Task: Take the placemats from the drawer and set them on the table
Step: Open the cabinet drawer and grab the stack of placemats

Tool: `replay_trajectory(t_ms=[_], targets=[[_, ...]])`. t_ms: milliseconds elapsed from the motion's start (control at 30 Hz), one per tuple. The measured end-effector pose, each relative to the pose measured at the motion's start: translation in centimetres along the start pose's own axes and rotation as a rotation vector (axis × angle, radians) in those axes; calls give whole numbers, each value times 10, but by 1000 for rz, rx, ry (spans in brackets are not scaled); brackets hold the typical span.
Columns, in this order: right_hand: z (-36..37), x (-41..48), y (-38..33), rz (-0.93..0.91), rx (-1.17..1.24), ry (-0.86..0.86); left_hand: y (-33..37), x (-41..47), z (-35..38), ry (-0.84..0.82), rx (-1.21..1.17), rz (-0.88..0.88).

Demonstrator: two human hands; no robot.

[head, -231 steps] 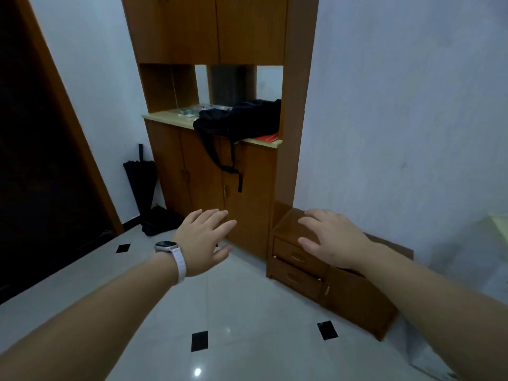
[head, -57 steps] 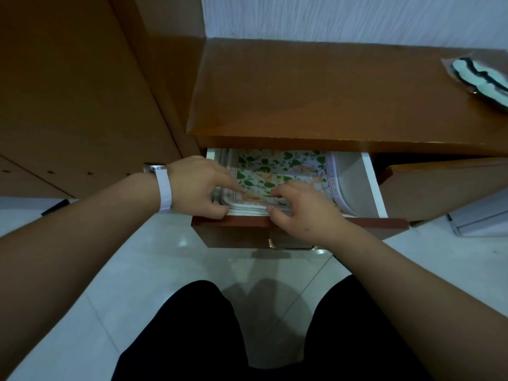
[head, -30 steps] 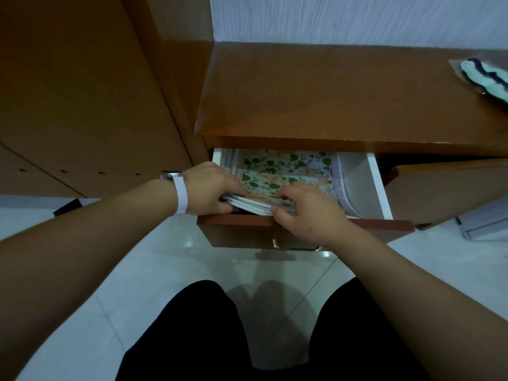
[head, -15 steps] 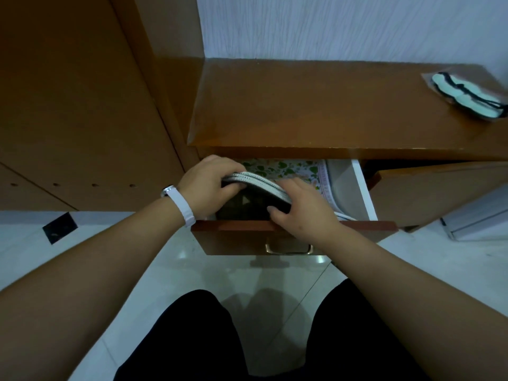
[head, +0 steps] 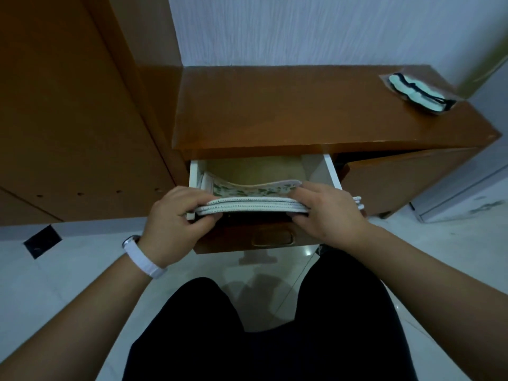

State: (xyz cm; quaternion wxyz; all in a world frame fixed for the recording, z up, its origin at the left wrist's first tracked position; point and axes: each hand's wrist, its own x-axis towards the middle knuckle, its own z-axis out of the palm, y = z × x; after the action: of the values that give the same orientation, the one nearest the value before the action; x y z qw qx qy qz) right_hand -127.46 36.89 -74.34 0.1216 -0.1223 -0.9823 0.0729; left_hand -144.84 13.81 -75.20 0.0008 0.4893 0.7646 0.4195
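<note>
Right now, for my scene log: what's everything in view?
placemats: a stack, count unclear, white-edged with green leaf print, held over the drawer
drawer: one, brown front, white sides, pulled open
low cabinet: one, brown, against the wall
tall cabinet: one, brown, at left
wrapped packet: one, pale green and black, low cabinet's far right corner
floor: white tiles, below the cabinets
watch: one, white strap, left wrist
trousers: black, bottom centre
left hand: grips the stack's left end
right hand: grips the stack's right end
</note>
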Motion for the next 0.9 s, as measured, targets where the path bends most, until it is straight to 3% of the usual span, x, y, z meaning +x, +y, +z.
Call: replay_trajectory(t_ms=[300, 467, 600, 767, 900], targets=[[-28, -42, -18, 11, 96, 66, 35, -47, 6, 123, -230, -107], [-25, -51, -20, 35, 139, 36, 31, -63, 8, 46, -332, -182], [-23, -53, -13, 10, 151, -111, 26, -59, 5, -35, -437, -377], [-16, -53, 0, 346, 376, -115, 20, -49, 21, 71, -257, -551], [4, -51, 12, 583, 223, -38, 18, -42, 33, 128, -116, -597]])
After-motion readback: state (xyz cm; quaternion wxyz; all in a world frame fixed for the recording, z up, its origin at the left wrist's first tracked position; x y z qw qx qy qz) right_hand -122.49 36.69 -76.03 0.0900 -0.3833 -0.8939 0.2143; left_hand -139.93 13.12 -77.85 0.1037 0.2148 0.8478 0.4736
